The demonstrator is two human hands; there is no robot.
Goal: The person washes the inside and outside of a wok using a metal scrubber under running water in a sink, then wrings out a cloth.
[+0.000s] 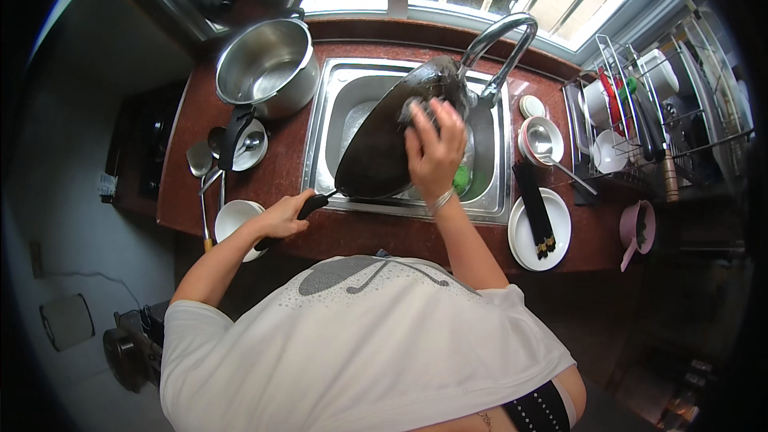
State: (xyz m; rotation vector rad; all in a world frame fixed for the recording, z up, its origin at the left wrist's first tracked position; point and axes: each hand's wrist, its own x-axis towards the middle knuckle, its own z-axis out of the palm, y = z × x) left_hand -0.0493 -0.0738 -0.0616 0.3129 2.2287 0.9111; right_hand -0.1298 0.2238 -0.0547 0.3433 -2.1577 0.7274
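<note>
A dark wok [378, 150] is tilted over the stainless steel sink [501, 192], its far side by the faucet [501, 30]. My left hand [288, 216] grips the wok's black handle at the sink's near left corner. Over the wok's surface, my right hand [438, 147] is blurred, with a greyish scrubber [413, 111], likely a steel wool pad, at its fingertips. Something bright green [461, 180] lies in the sink beneath my right wrist. Part of the basin is hidden behind the wok.
Left of the sink stand a large metal pot [270, 72], white bowls [237, 222] and a spatula [200, 159]. On the right are a bowl with a ladle [540, 138], white plates [561, 216] bearing black chopsticks [534, 210], a wire dish rack [630, 96] and a pink dipper [631, 222].
</note>
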